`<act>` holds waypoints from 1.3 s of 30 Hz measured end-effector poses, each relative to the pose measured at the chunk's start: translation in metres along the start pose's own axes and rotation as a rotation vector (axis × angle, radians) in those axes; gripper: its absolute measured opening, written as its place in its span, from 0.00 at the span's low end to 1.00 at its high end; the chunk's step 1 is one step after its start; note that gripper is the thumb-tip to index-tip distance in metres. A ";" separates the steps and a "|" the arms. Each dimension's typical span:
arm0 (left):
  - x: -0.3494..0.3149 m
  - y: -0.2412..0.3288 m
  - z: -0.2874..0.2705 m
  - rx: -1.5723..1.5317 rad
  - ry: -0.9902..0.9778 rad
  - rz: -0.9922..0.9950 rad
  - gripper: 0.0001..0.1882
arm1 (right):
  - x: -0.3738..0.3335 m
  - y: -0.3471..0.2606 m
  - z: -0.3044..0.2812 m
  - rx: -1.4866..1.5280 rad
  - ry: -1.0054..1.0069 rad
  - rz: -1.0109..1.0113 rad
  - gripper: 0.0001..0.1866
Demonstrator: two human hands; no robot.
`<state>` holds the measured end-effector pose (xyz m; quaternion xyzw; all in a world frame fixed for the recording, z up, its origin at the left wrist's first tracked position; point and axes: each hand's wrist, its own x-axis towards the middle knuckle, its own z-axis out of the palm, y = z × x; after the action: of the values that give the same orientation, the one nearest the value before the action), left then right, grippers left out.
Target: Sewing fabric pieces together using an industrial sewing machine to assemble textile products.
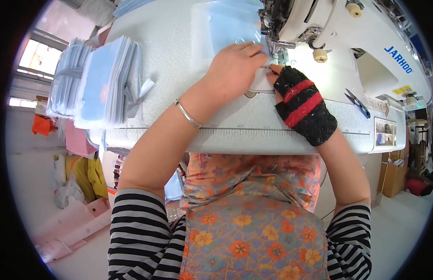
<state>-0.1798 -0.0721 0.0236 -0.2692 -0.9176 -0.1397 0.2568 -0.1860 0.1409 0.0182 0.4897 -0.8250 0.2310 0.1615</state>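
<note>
A light blue fabric piece (221,23) lies flat on the sewing machine's bed, its right edge by the presser foot (282,57). My left hand (237,70) rests palm down over the near end of this piece, fingers stretched toward the foot. In a black fingerless glove with red stripes, my right hand (304,105) sits just right of the left. Its bare fingertips come together close in front of the foot; whatever they may pinch is hidden. The white sewing machine (338,42) stands at the upper right with its lamp lit.
Tied bundles of blue fabric pieces (102,84) stand at the table's left. Thread snips (357,103) lie right of my gloved hand. A printed ruler strip (240,131) runs along the front edge, and a small parts tray (385,133) is set at the right corner.
</note>
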 end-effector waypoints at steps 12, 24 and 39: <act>-0.009 -0.003 -0.025 0.044 -0.264 0.038 0.16 | 0.006 0.009 0.002 0.033 0.085 0.054 0.13; -0.020 0.037 -0.001 0.092 -0.050 -0.100 0.21 | -0.002 0.010 -0.002 -0.015 -0.027 0.062 0.16; -0.029 0.022 -0.021 -0.024 -0.119 0.006 0.18 | -0.006 0.003 -0.003 -0.015 -0.048 -0.003 0.23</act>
<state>-0.1384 -0.0748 0.0275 -0.2828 -0.9288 -0.1337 0.1989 -0.1854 0.1478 0.0170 0.4951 -0.8297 0.2128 0.1458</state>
